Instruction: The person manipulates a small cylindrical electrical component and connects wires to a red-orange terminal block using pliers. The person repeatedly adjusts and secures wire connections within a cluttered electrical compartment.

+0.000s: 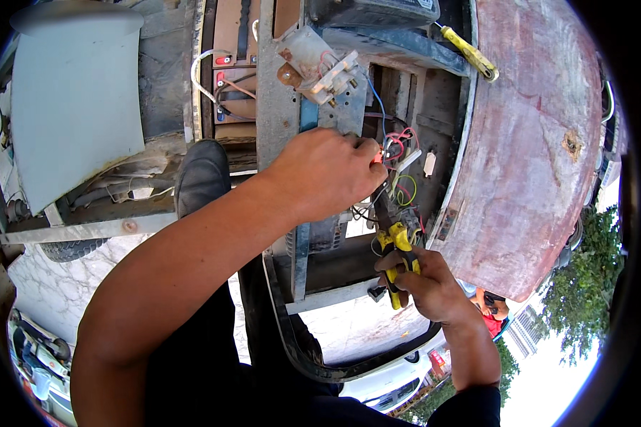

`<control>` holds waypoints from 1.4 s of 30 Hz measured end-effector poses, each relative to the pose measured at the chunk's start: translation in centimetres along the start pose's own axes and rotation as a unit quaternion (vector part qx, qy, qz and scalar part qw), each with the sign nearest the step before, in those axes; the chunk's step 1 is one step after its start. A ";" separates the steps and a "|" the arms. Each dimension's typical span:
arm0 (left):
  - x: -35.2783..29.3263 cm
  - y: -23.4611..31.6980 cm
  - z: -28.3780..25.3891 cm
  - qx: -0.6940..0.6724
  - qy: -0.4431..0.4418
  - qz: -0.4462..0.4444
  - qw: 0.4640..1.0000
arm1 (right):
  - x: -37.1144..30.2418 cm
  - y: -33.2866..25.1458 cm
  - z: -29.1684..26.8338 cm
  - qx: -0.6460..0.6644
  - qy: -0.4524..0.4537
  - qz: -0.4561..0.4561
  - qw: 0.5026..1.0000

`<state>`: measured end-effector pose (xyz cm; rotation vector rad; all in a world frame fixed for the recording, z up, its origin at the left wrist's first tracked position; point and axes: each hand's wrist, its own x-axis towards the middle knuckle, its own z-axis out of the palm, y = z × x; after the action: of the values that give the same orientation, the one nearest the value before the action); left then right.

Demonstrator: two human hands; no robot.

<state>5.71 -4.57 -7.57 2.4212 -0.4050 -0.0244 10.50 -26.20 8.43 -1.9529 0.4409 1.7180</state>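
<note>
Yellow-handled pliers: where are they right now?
In the head view, right of centre, the pliers are in the right hand, below the coloured wires.

Plier handles of smooth plastic

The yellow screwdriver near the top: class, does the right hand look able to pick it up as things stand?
Probably not as it is: the right hand is gripping yellow-and-black pliers, although nothing seems to cover the screwdriver.
</note>
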 end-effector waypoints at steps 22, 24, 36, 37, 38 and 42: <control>0.3 0.1 -1.2 -0.011 -0.062 -0.039 0.997 | 0.6 1.7 -1.6 0.049 0.005 -0.025 0.998; 0.3 0.1 -1.1 -0.003 -0.053 -0.037 0.998 | 1.2 3.2 -0.8 0.059 0.011 -0.049 0.997; 0.2 -0.1 -0.5 0.009 -0.020 -0.035 0.999 | 2.2 5.3 1.4 -0.014 0.061 -0.161 0.985; 0.2 0.0 -0.6 0.008 -0.027 -0.039 0.999 | 2.2 5.2 1.4 -0.006 0.058 -0.155 0.986; 0.2 0.0 -0.6 0.007 -0.035 -0.042 0.999 | 2.1 4.9 1.3 0.016 0.049 -0.133 0.990; 0.2 0.0 -0.6 0.009 -0.026 -0.033 0.999 | 1.3 3.1 0.8 0.056 0.017 -0.076 0.995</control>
<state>5.95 -4.27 -7.08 2.4544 -0.3496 -0.1147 8.35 -28.23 6.61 -1.8874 0.3808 1.5337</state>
